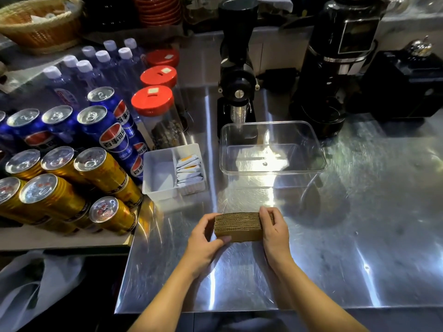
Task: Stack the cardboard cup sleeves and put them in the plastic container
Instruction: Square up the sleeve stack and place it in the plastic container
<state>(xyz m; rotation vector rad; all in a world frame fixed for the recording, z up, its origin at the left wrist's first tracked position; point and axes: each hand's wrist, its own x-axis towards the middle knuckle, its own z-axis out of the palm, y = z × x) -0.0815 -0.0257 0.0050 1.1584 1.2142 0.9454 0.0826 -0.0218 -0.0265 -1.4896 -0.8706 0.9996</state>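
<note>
Left hand [206,238] and right hand [274,232] pinch the sleeve stack [237,226] endwise (likely squaring edges) on the tabletop [359,236]; plastic container [318,149] sits empty beyond.

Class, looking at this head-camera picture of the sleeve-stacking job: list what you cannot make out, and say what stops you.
- Number of sleeves in the stack of cardboard cup sleeves: layers too fine to count.
- Stack's ends: covered by the left hand and right hand.
- Wicker basket: cut off by the top left edge.
- Sachets in the white tray: print too small.

One head-worn camera looks forward and steeply down, close over the steel counter [335,236], facing the grinders [237,75].
</note>
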